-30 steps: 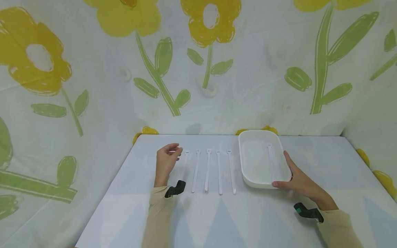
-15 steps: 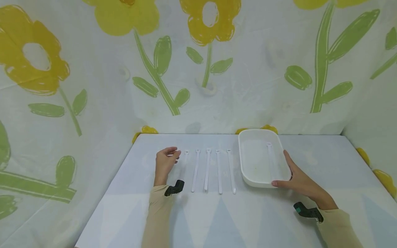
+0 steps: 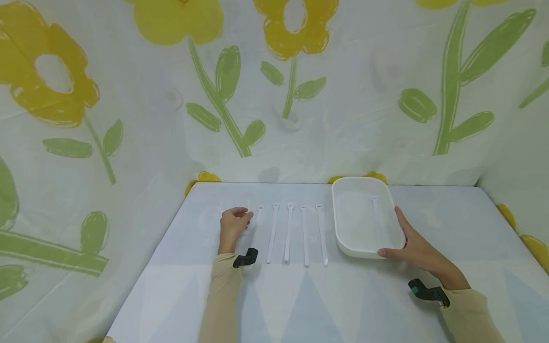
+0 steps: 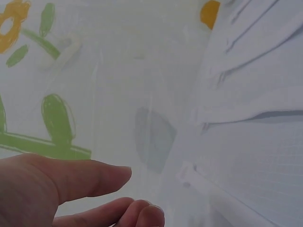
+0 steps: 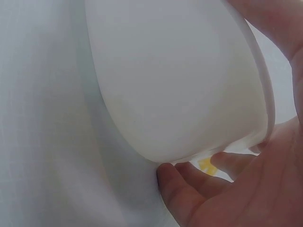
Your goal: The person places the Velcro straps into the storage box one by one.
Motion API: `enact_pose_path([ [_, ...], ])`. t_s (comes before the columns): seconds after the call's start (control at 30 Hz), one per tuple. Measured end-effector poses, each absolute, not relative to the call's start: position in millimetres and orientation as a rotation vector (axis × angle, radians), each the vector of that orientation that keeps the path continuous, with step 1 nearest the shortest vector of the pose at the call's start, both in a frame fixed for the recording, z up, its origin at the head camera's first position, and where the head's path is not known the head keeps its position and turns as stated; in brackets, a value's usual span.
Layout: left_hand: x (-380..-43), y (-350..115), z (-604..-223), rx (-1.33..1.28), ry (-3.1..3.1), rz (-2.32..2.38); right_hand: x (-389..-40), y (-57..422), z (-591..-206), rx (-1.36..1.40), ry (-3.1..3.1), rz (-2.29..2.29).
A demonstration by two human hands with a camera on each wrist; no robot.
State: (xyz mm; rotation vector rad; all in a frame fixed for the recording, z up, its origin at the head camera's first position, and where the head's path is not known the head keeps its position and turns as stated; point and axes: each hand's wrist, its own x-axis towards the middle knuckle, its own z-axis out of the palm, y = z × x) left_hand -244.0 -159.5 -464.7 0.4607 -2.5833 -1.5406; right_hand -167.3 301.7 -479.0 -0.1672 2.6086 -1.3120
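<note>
A white rectangular container (image 3: 356,238) with rounded corners is at the right of the table in the head view. One white cable tie (image 3: 375,209) lies inside it. My right hand (image 3: 413,245) grips its right side, with the thumb over the near rim and fingers against the outer wall and underside. Several white cable ties (image 3: 289,228) lie side by side in a row, heads towards the wall. My left hand (image 3: 233,226) is just left of the leftmost cable tie (image 3: 259,224). Its fingers are loosely bent, and a gap shows between thumb and fingertips in the left wrist view.
The pale table (image 3: 343,305) ends at a back wall covered by a flowered cloth (image 3: 334,133). Cloth also hangs along the left and right sides. A dark wrist device (image 3: 246,257) sits on my left sleeve and another wrist device (image 3: 429,291) on the right.
My left hand has come down slightly beside the leftmost cable tie. The right hand keeps its grip on the container. The head view has shifted a little.
</note>
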Motion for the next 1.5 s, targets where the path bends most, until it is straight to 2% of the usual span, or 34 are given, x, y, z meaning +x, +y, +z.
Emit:
enact_pose_path([
  [0.83, -242.1, -156.0, -480.7, 0.494, -2.837, -1.291, -168.1, 301.9, -479.9, -0.188, 2.611, -1.322],
  [1.5, -237.1, -146.2, -474.7, 0.43, -2.937, -1.107, -169.5, 303.7, -482.4, -0.217, 2.616, -1.328],
])
